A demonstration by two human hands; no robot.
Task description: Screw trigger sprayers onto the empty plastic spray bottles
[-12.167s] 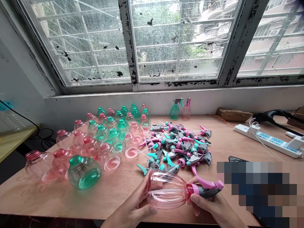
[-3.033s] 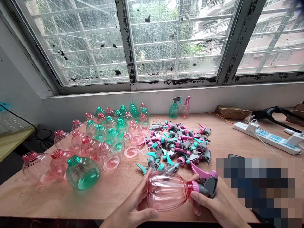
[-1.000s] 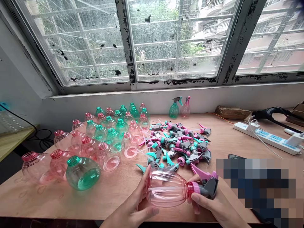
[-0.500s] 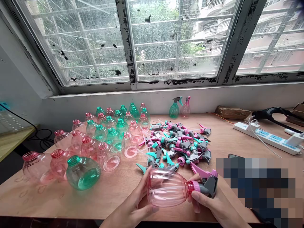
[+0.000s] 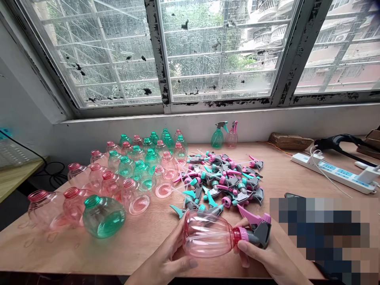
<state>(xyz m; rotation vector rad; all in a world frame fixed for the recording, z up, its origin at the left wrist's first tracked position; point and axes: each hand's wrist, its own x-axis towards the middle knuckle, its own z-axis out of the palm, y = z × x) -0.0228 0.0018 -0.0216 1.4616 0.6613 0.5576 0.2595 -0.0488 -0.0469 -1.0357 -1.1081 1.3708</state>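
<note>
At the near edge of the table (image 5: pixel 142 233), the left hand (image 5: pixel 169 259) cupped a pink bottle (image 5: pixel 204 234) lying sideways, fingers wrapped around its base. The right hand (image 5: pixel 263 259) pinched the collar of the trigger head (image 5: pixel 259 231) on its neck

- Soft, even daylight comes through the grimy window (image 5: pixel 219 51) behind the bench (image 5: pixel 142 241); the scene is bright.
- Shadows are faint and short.
- White glints streak the pink bottle (image 5: pixel 204 237).
- The window frames slant and bow at the edges, a wide-lens distortion.
- A pixelated block (image 5: pixel 323 237) masks the lower right.
</note>
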